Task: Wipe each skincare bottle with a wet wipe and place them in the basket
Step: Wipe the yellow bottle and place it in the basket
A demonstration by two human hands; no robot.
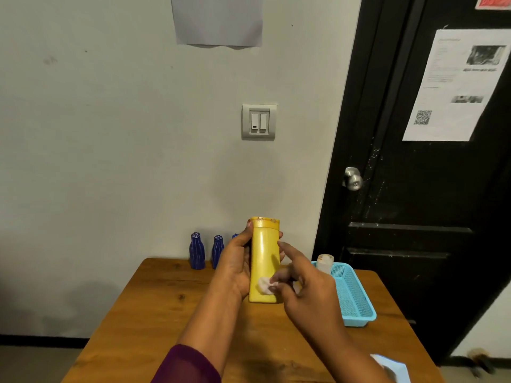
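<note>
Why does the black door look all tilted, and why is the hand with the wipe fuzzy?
Head view: the wide-angle lens bends things near the edges, so the door leans. Same view: the fingers of the right hand, pressing the wipe on the yellow bottle, look smeared, probably motion blur. The light is dim and soft.

Wooden table [166,313], dark blue bottles [197,251] standing in a row at its far edge, light blue basket [359,322] along its right edge, pale packet [394,367] at the near right corner, partly hidden.
</note>
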